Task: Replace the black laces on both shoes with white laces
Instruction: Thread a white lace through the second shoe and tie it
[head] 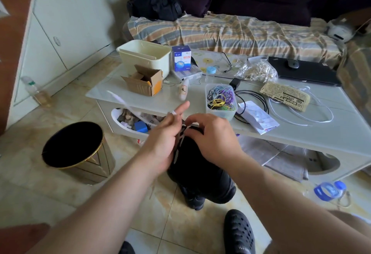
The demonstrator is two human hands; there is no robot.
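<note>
Beyond the low white coffee table (pixel 160 101), a sofa under a striped cover (pixel 230 33) closed off the room, and the floor was glossy beige tile with a round black bin (pixel 74 145) to the left. Across the tabletop lay plenty of clutter: a cream plastic tub (pixel 146 57), an open cardboard box (pixel 144 82), a clear container of coloured bands (pixel 220 101), a closed black laptop (pixel 305 71) and a loose white lace (pixel 301 117) near the right edge.

Below the table's near edge, a black shoe (pixel 198 165) was held up over the tiles, with a white lace already crossing its eyelets. A second dark shoe (pixel 194 201) sat on the floor beneath it.

The left hand (pixel 166 139) had its fingers mostly extended, a strand of white lace (pixel 128 103) pinched between them and running up to the left. The right hand (pixel 212 135) curled over the shoe's tongue area, fingertips pressing on the lacing.

Judging by its look, the shoe would be light and soft-sided, so it seemed best steadied by the upper beside the eyelets. The lace was limp and flat, likely to twist; gripping it near the stiff tip should give the most control.
</note>
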